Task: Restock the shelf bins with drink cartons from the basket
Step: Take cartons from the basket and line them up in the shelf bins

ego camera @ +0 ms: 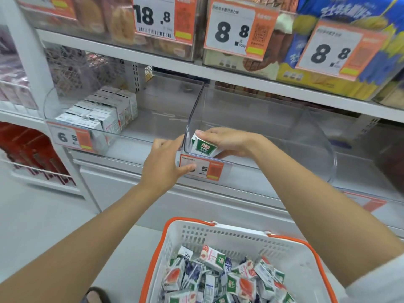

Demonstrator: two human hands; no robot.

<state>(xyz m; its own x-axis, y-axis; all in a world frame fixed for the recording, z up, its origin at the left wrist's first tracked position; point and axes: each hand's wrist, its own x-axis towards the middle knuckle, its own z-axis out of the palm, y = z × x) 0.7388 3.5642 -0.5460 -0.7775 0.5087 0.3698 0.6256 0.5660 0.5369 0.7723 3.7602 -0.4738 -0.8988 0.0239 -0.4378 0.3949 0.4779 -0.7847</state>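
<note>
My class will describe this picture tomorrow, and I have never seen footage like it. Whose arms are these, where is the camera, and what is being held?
There is no machine here. A person wears one wide-angle camera on the head, so you look forward and down along their own two bare arms. That is the only view.

The right hand holds a green-and-white drink carton at the front left corner of a clear shelf bin. The left hand holds nothing; its fingers rest against that bin's front, by the price label.

The neighbouring bin to the left has neat rows of cartons. Below, a white basket with an orange rim is heaped with more loose cartons waiting to be shelved.
</note>
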